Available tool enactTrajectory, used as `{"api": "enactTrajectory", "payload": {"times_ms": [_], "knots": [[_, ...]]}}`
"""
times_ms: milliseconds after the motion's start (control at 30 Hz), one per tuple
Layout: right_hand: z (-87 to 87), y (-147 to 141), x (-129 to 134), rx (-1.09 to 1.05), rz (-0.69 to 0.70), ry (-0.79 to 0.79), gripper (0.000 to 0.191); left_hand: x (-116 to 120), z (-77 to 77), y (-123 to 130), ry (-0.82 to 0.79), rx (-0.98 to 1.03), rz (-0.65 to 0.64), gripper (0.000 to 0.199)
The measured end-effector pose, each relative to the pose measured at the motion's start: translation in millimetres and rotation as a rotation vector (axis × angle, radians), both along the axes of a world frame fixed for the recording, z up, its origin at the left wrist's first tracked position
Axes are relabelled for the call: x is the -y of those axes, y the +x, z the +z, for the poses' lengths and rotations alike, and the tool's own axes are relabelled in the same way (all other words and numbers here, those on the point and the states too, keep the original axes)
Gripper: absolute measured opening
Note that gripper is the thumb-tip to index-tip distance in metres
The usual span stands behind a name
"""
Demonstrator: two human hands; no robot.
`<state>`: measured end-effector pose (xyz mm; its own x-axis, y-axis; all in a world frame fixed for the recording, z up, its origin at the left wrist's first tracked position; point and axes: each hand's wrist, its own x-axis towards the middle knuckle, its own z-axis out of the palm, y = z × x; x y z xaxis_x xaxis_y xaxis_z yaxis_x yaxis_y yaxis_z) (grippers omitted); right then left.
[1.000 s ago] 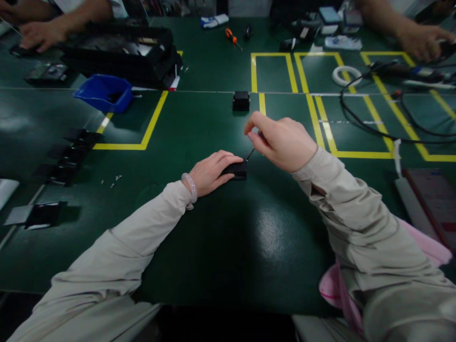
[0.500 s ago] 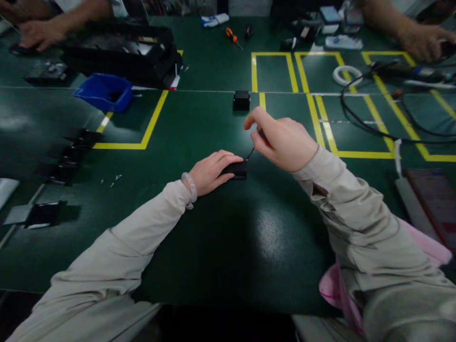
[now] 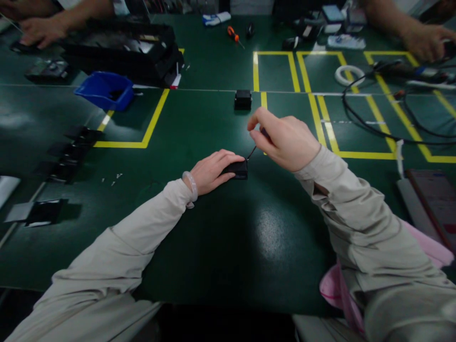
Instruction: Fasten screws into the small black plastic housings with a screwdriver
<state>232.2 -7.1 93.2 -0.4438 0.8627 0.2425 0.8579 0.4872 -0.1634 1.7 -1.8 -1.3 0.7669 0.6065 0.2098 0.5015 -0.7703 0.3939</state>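
My left hand [image 3: 213, 173] is closed around a small black box-shaped part [image 3: 241, 170], holding it against the green table top. My right hand [image 3: 285, 138] pinches the handle of a screwdriver [image 3: 253, 151], most of it hidden inside the fingers. Its thin dark shaft slants down to the right end of the part, where the tip meets it close to my left fingertips. A similar black block [image 3: 242, 100] stands alone farther back. Tiny screws [image 3: 117, 177] lie scattered to the left of my left hand.
At the left are a blue bin [image 3: 106, 90], black parts in a row [image 3: 73, 153] and a large black casing [image 3: 124, 52]. An orange screwdriver [image 3: 232, 34] lies at the back. A white ring [image 3: 349, 75] and black cable [image 3: 356, 114] lie right. Other people's hands [image 3: 44, 32] work opposite.
My right hand has turned slightly, with the index finger and thumb closer together on the screwdriver. My left hand keeps its place on the part; the whole view has shifted slightly.
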Motion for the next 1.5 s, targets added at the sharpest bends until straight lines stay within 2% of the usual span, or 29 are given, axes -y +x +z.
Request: {"api": "enactTrajectory", "payload": {"times_ms": [500, 1267, 1500], "knots": [[3.5, -1.2, 0.1, 0.044, 0.003, -0.055, 0.034, -0.3, 0.8, 0.2, -0.018, 0.005, -0.006, 0.039], [1.3, -2.2, 1.8, -0.008, 0.010, -0.040, 0.033, -1.8, 0.1, -1.4, -0.042, 0.019, -0.027, 0.040], [-0.1, -0.8, -1.5, 0.033, 0.017, -0.034, 0.032, -0.8, -0.4, 0.6, -0.029, -0.031, 0.032, 0.049]]}}
